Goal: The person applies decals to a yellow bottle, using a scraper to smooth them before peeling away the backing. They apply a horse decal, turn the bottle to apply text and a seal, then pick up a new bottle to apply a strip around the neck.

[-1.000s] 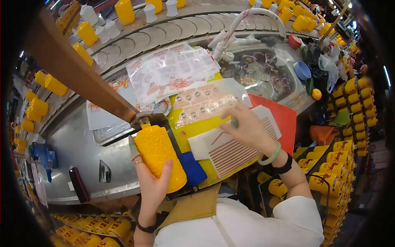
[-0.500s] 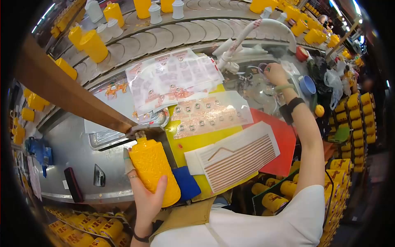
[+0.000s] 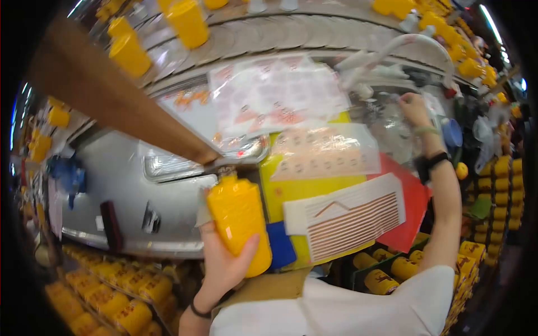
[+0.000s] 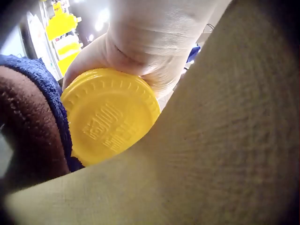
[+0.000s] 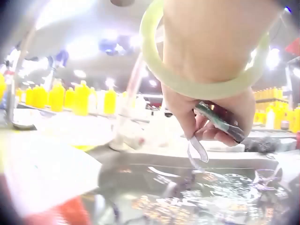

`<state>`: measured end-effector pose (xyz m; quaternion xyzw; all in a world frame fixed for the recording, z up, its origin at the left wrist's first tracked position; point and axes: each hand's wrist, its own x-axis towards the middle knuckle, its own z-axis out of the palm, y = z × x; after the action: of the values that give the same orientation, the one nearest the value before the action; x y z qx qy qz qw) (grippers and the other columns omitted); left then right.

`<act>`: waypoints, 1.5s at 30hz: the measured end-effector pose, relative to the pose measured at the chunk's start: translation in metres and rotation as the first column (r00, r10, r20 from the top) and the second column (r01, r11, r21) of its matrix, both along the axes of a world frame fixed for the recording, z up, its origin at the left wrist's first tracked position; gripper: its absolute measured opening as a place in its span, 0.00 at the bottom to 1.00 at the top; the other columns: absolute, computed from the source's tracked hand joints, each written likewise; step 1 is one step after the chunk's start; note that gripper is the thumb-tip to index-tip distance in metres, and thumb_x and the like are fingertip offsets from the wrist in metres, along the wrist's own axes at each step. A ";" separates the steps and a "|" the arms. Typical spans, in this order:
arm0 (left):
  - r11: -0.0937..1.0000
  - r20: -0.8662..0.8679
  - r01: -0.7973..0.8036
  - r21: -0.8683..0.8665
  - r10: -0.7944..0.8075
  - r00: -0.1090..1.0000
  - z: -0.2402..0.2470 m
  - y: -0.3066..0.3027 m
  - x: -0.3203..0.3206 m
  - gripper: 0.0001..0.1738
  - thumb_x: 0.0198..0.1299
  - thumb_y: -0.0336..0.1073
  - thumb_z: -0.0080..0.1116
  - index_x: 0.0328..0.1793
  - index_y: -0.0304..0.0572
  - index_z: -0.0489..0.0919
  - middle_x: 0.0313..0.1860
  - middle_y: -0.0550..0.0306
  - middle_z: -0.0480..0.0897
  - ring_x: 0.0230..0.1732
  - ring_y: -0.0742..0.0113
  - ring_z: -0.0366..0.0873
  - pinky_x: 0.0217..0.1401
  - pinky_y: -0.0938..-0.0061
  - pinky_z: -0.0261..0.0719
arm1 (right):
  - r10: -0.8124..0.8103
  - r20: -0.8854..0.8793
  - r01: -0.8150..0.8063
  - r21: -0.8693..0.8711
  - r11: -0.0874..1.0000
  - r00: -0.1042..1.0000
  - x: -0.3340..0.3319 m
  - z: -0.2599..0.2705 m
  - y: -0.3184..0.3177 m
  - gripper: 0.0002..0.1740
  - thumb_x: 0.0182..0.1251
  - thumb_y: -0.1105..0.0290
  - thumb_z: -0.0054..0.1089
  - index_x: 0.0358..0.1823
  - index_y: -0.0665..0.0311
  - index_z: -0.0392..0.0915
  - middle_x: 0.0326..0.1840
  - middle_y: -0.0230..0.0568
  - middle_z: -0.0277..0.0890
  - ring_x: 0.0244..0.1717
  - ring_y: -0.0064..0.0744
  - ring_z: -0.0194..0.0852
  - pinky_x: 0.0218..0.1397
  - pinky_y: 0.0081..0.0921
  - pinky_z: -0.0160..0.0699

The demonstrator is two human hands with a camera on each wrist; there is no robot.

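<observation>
Embossed characters under yellow bottle (image 4: 110, 124), unreadable; sticker sheets (image 3: 325, 152) print too blurred.

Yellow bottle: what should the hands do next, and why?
Probably carry the right hand over to the yellow bottle. It pinches a small clear strip just above the water basin, while the left hand holds the bottle upright.
</observation>
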<state>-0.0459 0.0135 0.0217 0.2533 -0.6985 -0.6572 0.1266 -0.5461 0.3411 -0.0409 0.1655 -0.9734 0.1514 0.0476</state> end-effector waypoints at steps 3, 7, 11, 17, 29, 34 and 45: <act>0.953 0.051 0.102 -0.284 -0.091 0.995 -0.004 -0.010 0.002 0.54 0.64 0.20 0.63 0.89 0.37 0.42 0.77 0.43 0.68 0.73 0.56 0.74 0.75 0.60 0.75 | 0.155 0.147 -0.115 -0.250 0.962 0.977 0.079 0.058 -0.035 0.12 0.69 0.67 0.68 0.45 0.70 0.86 0.28 0.27 0.76 0.33 0.19 0.70 0.38 0.24 0.71; 0.985 -0.034 0.138 -0.100 -0.142 0.989 -0.003 -0.018 0.003 0.60 0.63 0.19 0.65 0.91 0.38 0.36 0.81 0.43 0.63 0.79 0.56 0.66 0.79 0.59 0.69 | 0.370 0.247 -0.247 -0.416 0.875 0.896 0.172 0.111 -0.090 0.11 0.72 0.71 0.64 0.49 0.71 0.84 0.35 0.25 0.74 0.38 0.17 0.68 0.44 0.19 0.69; 0.997 -0.180 0.081 -0.005 -0.081 0.980 -0.002 -0.040 0.005 0.53 0.63 0.23 0.68 0.89 0.36 0.47 0.83 0.41 0.63 0.83 0.53 0.63 0.84 0.56 0.62 | 0.619 0.288 -0.406 -0.545 0.734 0.731 0.248 0.141 -0.137 0.10 0.73 0.77 0.60 0.51 0.70 0.84 0.39 0.31 0.78 0.39 0.19 0.70 0.45 0.20 0.70; 0.958 -0.378 0.176 -0.226 -0.253 0.891 0.039 -0.061 -0.014 0.36 0.67 0.23 0.64 0.81 0.32 0.66 0.71 0.44 0.80 0.75 0.57 0.75 0.81 0.61 0.67 | 0.878 0.322 -0.581 -0.661 0.476 0.353 0.290 0.182 -0.184 0.11 0.74 0.81 0.57 0.52 0.69 0.85 0.42 0.36 0.83 0.39 0.22 0.72 0.44 0.23 0.72; 0.923 -0.168 0.211 -0.321 -0.275 0.947 0.050 -0.054 -0.015 0.14 0.65 0.23 0.69 0.56 0.37 0.85 0.47 0.54 0.89 0.43 0.65 0.87 0.46 0.69 0.85 | 0.753 0.357 -0.661 -0.362 0.657 0.553 0.296 0.144 -0.173 0.16 0.70 0.77 0.66 0.58 0.67 0.85 0.48 0.41 0.84 0.38 0.28 0.73 0.45 0.25 0.74; 0.797 -0.235 0.221 -0.562 -0.410 0.881 0.045 -0.040 -0.018 0.11 0.61 0.26 0.72 0.48 0.37 0.85 0.43 0.52 0.87 0.42 0.52 0.87 0.46 0.62 0.86 | 0.825 0.301 -0.485 -0.692 0.534 0.478 0.335 0.146 -0.179 0.33 0.65 0.76 0.71 0.73 0.68 0.75 0.55 0.42 0.85 0.37 0.32 0.72 0.44 0.28 0.77; 0.739 -0.152 0.349 -0.576 -0.517 0.842 0.042 -0.047 -0.004 0.14 0.58 0.24 0.74 0.50 0.40 0.87 0.46 0.51 0.88 0.48 0.49 0.88 0.53 0.60 0.87 | 0.868 0.347 -0.607 -0.620 0.497 0.356 0.344 0.136 -0.192 0.25 0.64 0.74 0.75 0.63 0.66 0.81 0.43 0.42 0.82 0.37 0.35 0.75 0.44 0.30 0.76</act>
<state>-0.0497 -0.0333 0.0641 -0.0666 -0.8629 -0.4816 0.1380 -0.2018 0.1494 0.0951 0.5217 -0.6878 0.3897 -0.3208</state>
